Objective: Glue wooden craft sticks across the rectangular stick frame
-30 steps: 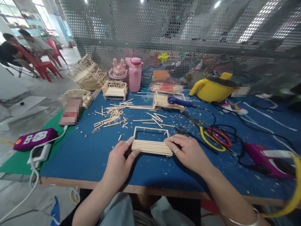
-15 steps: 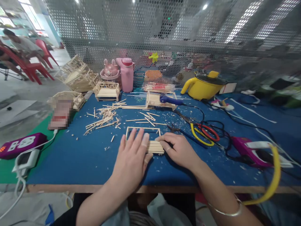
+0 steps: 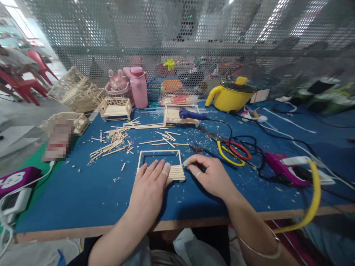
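Note:
Flat over the slats of a small wooden-stick frame (image 3: 176, 173) lies my left hand (image 3: 148, 186), its fingers stretched out. Slats fill the frame's near part; the far part is an open rectangle of thin sticks. My right hand (image 3: 212, 175) is just off the frame's right edge, thumb and forefinger brought together. Whatever sits between those fingertips is too small to make out. Beyond the frame lie several loose wooden sticks (image 3: 115, 142). Dark-tipped pliers (image 3: 196, 149) rest near my right hand.
A blue glue gun (image 3: 191, 114) lies across a finished stick model (image 3: 170, 115) at the back. Scissors with red and yellow handles (image 3: 240, 150) and black cables lie right. A yellow pot (image 3: 235, 98), pink bottle (image 3: 139, 90) and more stick models (image 3: 115, 109) stand along the mesh panel (image 3: 133, 37).
My right hand has drawn away from the slats to the frame's right side. My left hand sits nearer on the frame, uncovering its far bar. The camera view has shifted to the right.

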`<action>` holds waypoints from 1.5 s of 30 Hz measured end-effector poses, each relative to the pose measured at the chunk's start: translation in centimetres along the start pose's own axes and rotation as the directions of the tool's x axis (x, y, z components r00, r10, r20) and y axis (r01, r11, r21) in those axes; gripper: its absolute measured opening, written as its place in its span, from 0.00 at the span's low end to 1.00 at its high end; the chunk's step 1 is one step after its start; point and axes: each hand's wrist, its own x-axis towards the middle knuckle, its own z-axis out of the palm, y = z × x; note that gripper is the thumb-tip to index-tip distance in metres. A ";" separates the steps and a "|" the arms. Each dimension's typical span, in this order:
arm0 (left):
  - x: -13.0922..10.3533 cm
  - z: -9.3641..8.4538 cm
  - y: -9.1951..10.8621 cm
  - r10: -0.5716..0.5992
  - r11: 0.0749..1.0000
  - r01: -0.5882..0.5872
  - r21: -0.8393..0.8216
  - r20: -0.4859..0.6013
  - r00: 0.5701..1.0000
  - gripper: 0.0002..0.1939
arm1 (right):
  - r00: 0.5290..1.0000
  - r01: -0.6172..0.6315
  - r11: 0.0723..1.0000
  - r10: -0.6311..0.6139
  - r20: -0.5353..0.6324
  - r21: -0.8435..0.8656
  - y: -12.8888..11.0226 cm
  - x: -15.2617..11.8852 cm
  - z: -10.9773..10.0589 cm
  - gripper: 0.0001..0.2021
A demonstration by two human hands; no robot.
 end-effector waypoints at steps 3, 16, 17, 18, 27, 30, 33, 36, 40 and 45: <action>0.0 0.1 0.0 -0.004 1.000 0.004 -0.017 0.010 1.000 0.18 | 0.997 -0.032 0.999 0.033 0.073 -0.012 -0.1 0.0 0.6 0.07; 0.4 -0.3 0.3 -0.124 0.975 0.107 -0.194 -0.077 0.989 0.20 | 0.972 0.058 0.996 -0.042 0.230 -0.067 0.1 0.3 1.6 0.16; 0.4 -0.3 0.3 -0.130 0.972 0.110 -0.207 -0.087 0.988 0.21 | 0.977 0.039 0.997 -0.024 0.210 -0.069 0.2 0.4 1.7 0.16; 0.3 -0.2 0.3 -0.139 0.968 0.116 -0.222 -0.093 0.986 0.22 | 0.984 0.010 0.998 0.001 0.178 -0.062 0.3 0.4 1.7 0.17; -1.0 -2.1 -0.5 -0.189 0.921 0.115 -0.371 -0.168 0.968 0.23 | 0.980 -0.144 0.978 0.162 -0.114 0.153 0.2 -0.5 1.0 0.14; -2.7 -2.8 -2.6 -0.345 0.883 0.250 -0.397 -0.186 0.920 0.22 | 0.973 -0.111 0.990 0.126 -0.193 0.087 -0.5 -2.4 0.9 0.14; -2.9 -3.7 -5.0 -0.364 0.883 0.307 -0.354 -0.104 0.926 0.18 | 0.981 -0.051 0.999 0.046 -0.190 -0.021 -1.0 -3.4 0.1 0.12; -0.5 -5.0 -6.1 -0.265 0.924 0.233 -0.303 -0.070 0.962 0.14 | 0.997 0.044 0.986 -0.054 -0.058 -0.163 -1.2 -2.1 -2.0 0.09; 5.3 -5.6 -4.9 0.007 0.991 0.025 -0.130 0.236 0.972 0.12 | 0.991 0.134 0.946 -0.125 0.050 -0.295 -1.3 2.0 -4.5 0.05; 9.9 -4.3 -2.7 -0.072 0.985 -0.035 0.170 0.582 0.810 0.11 | 0.981 0.168 0.964 -0.185 -0.063 -0.207 0.3 4.7 -3.3 0.06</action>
